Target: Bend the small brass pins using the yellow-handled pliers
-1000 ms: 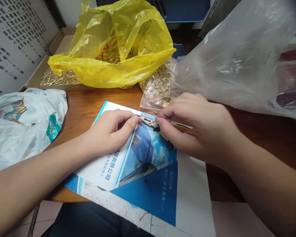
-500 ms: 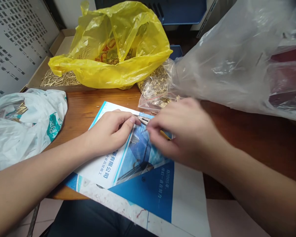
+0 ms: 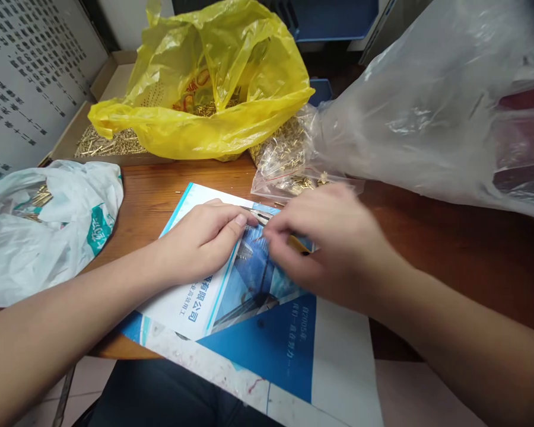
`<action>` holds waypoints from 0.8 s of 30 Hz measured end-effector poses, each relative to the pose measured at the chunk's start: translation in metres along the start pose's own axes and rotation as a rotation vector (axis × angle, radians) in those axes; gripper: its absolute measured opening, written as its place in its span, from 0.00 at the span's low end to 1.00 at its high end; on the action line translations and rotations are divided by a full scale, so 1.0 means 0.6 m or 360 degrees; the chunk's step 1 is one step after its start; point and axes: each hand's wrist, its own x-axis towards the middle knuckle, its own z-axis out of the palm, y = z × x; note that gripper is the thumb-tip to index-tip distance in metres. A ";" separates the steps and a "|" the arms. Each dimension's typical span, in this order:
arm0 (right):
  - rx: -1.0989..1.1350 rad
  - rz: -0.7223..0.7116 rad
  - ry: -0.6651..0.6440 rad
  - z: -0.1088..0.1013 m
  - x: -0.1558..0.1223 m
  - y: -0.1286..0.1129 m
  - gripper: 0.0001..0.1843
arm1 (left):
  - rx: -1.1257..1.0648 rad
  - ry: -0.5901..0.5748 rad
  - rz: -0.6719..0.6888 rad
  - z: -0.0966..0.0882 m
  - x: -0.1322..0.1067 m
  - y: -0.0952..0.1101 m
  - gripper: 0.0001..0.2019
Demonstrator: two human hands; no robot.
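Between the hands, over the brochure (image 3: 267,350): thin metal tool (image 3: 256,215). Left hand (image 3: 200,237) stays curled closed, thumb against the tool tip. Right hand (image 3: 333,243) has slid from the pin bag (image 3: 285,160) toward it; blurred, grip unreadable, yellow handle (image 3: 299,245) beneath.
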 end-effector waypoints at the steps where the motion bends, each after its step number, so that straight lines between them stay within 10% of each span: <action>1: 0.0024 0.0010 -0.0008 0.002 0.000 0.000 0.09 | -0.0007 -0.0008 0.0010 -0.001 0.000 0.000 0.19; 24: 0.0184 0.0120 0.0045 0.006 0.002 -0.004 0.09 | -0.0246 -0.0059 -0.0004 0.000 -0.001 0.004 0.13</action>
